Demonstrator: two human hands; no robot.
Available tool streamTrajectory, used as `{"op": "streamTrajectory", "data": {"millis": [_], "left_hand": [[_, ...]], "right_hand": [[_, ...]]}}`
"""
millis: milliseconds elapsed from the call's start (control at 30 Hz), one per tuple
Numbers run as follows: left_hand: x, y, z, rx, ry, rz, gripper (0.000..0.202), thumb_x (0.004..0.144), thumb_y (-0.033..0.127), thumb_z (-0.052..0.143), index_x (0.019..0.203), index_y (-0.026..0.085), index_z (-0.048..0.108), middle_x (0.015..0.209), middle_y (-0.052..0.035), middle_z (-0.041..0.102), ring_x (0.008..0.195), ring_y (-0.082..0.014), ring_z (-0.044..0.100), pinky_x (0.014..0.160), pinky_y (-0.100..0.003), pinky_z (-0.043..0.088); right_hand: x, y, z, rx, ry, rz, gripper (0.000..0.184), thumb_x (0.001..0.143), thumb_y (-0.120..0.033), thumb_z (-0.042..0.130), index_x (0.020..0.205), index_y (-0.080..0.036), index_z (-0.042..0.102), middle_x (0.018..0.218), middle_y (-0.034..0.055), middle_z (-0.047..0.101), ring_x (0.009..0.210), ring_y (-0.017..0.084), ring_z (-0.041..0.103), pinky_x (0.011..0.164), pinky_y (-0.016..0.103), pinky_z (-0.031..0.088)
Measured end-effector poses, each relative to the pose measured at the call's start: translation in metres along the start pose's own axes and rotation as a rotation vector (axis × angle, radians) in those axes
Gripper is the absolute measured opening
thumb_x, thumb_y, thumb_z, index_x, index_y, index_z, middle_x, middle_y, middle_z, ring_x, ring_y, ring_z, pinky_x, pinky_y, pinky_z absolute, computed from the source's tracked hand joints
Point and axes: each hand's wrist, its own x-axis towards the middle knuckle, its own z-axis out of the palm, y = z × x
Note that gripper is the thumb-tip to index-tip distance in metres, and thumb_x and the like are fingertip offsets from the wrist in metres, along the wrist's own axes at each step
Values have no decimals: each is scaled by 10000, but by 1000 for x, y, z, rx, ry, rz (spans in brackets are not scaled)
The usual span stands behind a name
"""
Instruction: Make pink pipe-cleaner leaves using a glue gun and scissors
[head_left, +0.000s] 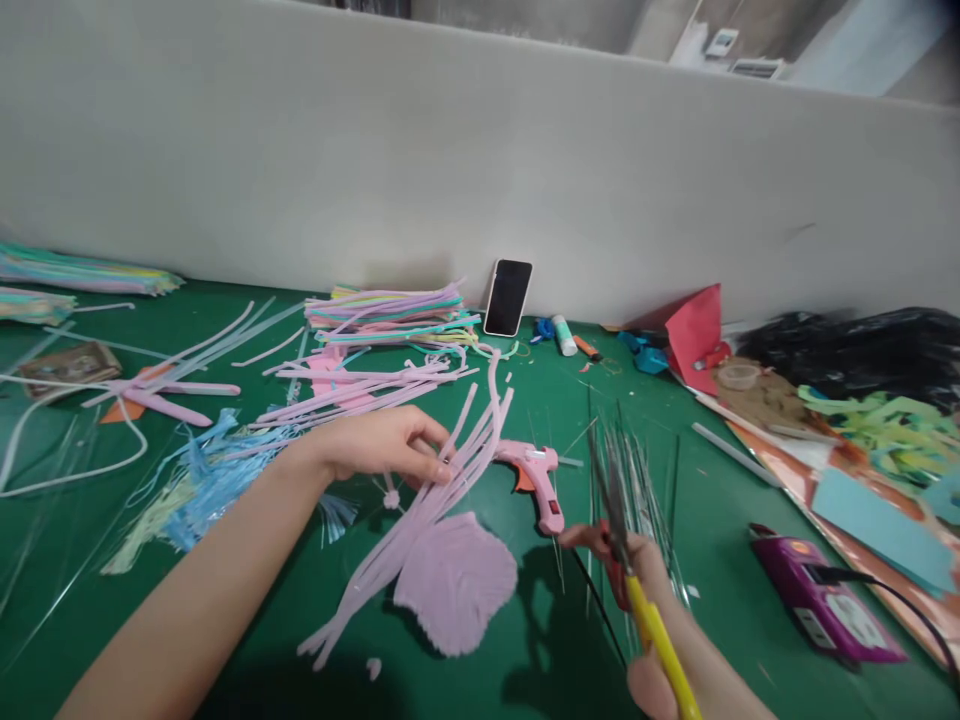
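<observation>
1. Near right: right hand [649,565] closed round yellow-handled scissors [664,645]; blades point far, apparently clear of the stems;
2. Near centre: fuzzy lilac panel [459,590] lies beside lilac stems [397,540];
3. Left hand [394,445] pinches stems mid-length, presumably keeping them bundled;
4. Mid: pink glue gun [536,475] between hands, likely for reach;
5. Far: phone [508,298] leans on wall [300,170], presumably for support.

free green tabletop [556,395] between lilac stems [420,510] and metal wires [646,490], pink glue gun [538,478] in the way
</observation>
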Motion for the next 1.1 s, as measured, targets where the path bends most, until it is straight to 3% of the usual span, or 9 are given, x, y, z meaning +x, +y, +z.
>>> {"op": "streamTrajectory", "data": {"millis": [133,267,367,433,533,633,800,933,1100], "left_hand": [[1,2,4,-40,3,-32,199,714,368,712,719,189,626,616,-11,659,578,-135,607,529,-186,463],[1,7,14,-68,-57,-102,271,680,367,734,873,201,643,762,-48,730,561,-144,604,379,-161,388],[1,10,22,-6,-74,-124,254,668,397,726,814,196,674,752,-45,724,485,-122,538,305,-153,319],[3,12,26,40,-40,-116,240,673,412,710,734,181,691,684,-34,694,447,-104,494,292,-150,295],[6,13,29,77,7,-105,246,687,418,689,705,174,715,637,-23,657,447,-96,484,290,-146,281],[8,12,27,66,15,-92,271,703,441,678,715,174,722,631,-24,657,465,-98,497,298,-145,271],[9,9,20,23,68,-60,260,708,432,681,691,176,720,671,-33,691,442,-75,462,328,-147,288],[11,10,22,6,25,-87,244,700,419,690,692,178,732,650,-21,680,439,-74,460,332,-152,290],[14,9,28,95,-16,-130,283,676,452,704,698,175,759,484,34,508,391,-73,352,285,-182,228]], "right_hand": [[-11,15,-2,-41,-144,181,403,687,-603,665,685,-212,563,654,59,627,653,222,603,601,328,475],[-27,11,-9,-140,-181,149,526,545,-619,764,817,-209,575,731,33,629,598,173,547,528,269,424],[-29,5,-11,-203,-216,145,612,442,-580,830,860,-204,588,756,25,641,610,170,536,547,262,425],[-25,5,-8,-156,-209,227,534,493,-565,814,823,-198,609,737,29,650,603,173,543,549,265,434],[-16,10,3,-51,-156,360,348,700,-530,678,710,-186,630,677,48,655,546,160,545,534,269,444],[-12,16,12,61,-111,421,286,756,-460,627,663,-190,628,636,45,658,471,130,510,498,256,436],[-15,15,7,82,-165,429,289,726,-487,654,676,-207,601,635,30,658,447,117,496,448,230,404],[-13,21,6,21,-246,397,365,731,-579,624,758,-216,588,712,29,666,481,113,495,464,223,403],[-4,32,17,-14,-266,319,568,601,-740,636,804,-215,562,715,14,616,495,104,441,455,224,370]]}}
